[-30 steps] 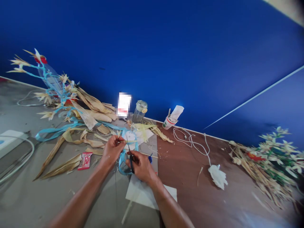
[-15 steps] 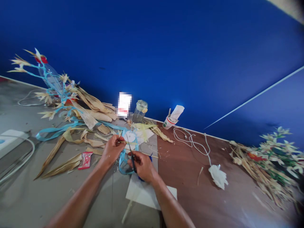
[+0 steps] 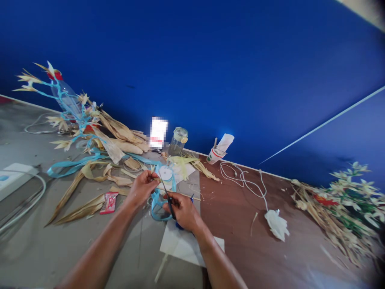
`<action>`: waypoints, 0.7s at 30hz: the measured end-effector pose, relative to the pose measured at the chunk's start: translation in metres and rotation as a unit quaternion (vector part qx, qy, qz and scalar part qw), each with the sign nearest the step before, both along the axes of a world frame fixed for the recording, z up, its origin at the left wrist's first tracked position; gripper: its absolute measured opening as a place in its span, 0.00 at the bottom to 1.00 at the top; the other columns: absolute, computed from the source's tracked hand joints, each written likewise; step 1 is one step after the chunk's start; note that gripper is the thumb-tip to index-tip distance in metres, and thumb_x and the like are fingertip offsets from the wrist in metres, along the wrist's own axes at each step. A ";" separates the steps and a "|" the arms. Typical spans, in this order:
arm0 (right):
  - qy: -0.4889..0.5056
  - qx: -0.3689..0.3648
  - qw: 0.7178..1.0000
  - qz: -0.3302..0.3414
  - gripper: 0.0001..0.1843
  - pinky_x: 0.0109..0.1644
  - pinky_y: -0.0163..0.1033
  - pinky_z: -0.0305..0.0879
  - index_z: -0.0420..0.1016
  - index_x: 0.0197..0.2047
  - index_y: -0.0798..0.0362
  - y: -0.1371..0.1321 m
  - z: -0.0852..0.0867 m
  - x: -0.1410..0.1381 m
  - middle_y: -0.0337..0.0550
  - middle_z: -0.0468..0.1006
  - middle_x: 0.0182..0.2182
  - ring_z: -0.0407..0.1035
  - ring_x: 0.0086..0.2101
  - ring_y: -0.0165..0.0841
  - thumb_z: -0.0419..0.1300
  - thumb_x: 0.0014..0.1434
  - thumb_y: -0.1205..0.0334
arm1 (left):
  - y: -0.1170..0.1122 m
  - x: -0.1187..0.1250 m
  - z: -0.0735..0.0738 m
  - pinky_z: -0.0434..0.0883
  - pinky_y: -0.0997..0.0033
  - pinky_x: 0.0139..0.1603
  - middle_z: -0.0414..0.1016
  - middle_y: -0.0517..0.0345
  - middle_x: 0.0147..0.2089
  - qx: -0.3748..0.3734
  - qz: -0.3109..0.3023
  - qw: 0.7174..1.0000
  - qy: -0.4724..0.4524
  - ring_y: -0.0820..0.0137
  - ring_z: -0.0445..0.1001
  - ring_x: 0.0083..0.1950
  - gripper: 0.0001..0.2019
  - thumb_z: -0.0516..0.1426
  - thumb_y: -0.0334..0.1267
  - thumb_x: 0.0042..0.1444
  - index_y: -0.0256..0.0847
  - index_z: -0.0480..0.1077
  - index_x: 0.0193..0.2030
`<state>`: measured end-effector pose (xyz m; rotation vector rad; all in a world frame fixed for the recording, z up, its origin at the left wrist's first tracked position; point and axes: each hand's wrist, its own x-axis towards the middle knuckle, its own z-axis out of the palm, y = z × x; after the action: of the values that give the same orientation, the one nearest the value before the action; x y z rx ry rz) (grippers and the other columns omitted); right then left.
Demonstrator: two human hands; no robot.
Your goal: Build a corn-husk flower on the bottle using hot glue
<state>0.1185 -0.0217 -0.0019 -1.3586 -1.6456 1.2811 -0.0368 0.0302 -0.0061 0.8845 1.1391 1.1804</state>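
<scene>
One pair of slim scissors (image 3: 167, 195) crosses papery husk (image 3: 167, 179).

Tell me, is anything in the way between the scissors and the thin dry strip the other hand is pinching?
Nothing visible. The scissors in the right hand point up at the dry strip pinched by the left hand, with the tips right by it. The blue ribbon loops lower down, near the hands.

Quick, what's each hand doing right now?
Left hand: closed, pinching a thin pale strip.
Right hand: closed on the scissors.
</scene>
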 end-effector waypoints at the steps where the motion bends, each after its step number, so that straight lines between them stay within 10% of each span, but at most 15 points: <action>1: 0.002 -0.002 1.000 0.000 0.09 0.24 0.30 0.48 0.76 0.37 0.55 0.000 0.000 0.000 0.32 0.58 0.19 0.49 0.21 0.24 0.60 0.52 0.62 | 0.000 0.000 0.001 0.51 0.80 0.17 0.59 0.72 0.17 -0.004 -0.007 1.000 -0.020 0.81 0.54 0.16 0.14 0.64 0.38 0.38 0.38 0.63 0.29; 12: 0.022 -0.018 1.000 0.001 0.08 0.23 0.30 0.47 0.76 0.35 0.54 0.000 -0.007 0.002 0.31 0.59 0.19 0.51 0.21 0.24 0.60 0.50 0.65 | 0.002 -0.004 -0.001 0.50 0.81 0.16 0.59 0.71 0.18 -0.030 -0.027 0.993 -0.110 0.84 0.51 0.15 0.14 0.65 0.36 0.38 0.38 0.64 0.30; 21: 0.324 -0.057 0.927 -0.178 0.23 0.30 0.31 0.61 0.68 0.42 0.50 0.008 -0.002 -0.010 0.36 0.74 0.30 0.66 0.27 0.27 0.69 0.40 0.62 | -0.004 0.007 -0.001 0.54 0.81 0.17 0.63 0.70 0.22 -0.010 -0.010 0.995 -0.099 0.83 0.57 0.17 0.17 0.66 0.37 0.39 0.39 0.62 0.32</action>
<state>0.1087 -0.0137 -0.0042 -1.0646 -0.8416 1.4119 -0.0300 0.0267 -0.0067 0.7434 0.9769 1.2102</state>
